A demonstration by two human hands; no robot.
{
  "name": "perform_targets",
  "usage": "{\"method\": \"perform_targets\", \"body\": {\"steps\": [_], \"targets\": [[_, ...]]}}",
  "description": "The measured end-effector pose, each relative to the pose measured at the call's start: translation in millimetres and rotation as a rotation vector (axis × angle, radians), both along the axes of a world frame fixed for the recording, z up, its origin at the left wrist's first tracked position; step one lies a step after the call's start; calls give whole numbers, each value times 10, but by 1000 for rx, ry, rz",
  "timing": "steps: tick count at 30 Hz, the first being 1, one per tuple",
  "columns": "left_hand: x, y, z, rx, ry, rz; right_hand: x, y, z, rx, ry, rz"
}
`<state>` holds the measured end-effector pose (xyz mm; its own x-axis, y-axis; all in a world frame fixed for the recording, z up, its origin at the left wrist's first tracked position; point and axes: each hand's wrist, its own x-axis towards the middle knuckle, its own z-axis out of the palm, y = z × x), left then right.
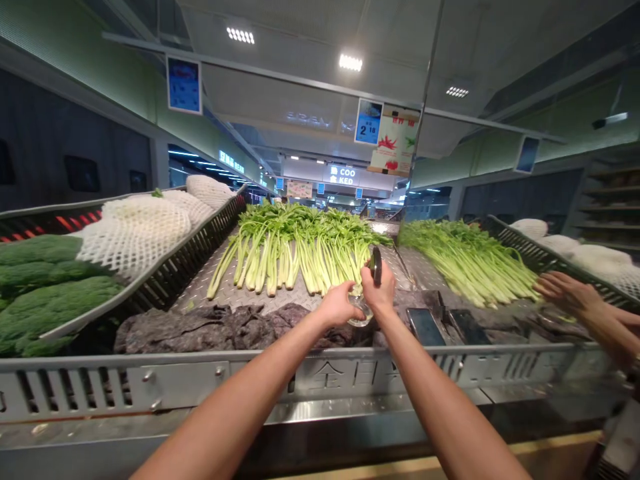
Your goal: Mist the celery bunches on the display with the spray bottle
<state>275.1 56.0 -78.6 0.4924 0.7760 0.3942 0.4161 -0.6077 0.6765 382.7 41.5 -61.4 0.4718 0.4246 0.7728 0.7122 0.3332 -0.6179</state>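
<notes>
Both my arms reach over the steel counter front to a bed of green celery-like stalks (295,250). My left hand (339,305) is curled around a clear, glassy round object (361,315) at the near ends of the stalks. My right hand (380,292) is closed on a dark round object (376,265), held upright just above the clear one. The two hands touch each other. Dark crumpled cloth (225,327) lies under and left of them.
A tilted black crate (200,247) of white foam-netted produce and green bumpy vegetables (45,287) sits at left. A phone (425,327) lies right of my hands beside a mirror panel. More greens (470,263) show beyond it. Another hand (567,293) reaches in from the right edge.
</notes>
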Motion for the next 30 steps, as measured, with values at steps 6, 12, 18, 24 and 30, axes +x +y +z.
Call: {"method": "perform_targets", "body": {"steps": [6,12,18,24,30], "targets": [[17,18,0,20,-10,-10,4,0,6,2,-21,-23],[10,3,-4,15,-5,3,-1,15,-3,16,-34,-30],[14,-7,-96,7,-7,15,27,13,-66,-15,-49,-33],[12,-5,-120,5,-3,8,35,24,-120,2,-20,-53],[-38,-17,-135,4,6,8,-10,20,-135,-14,-14,-40]]}}
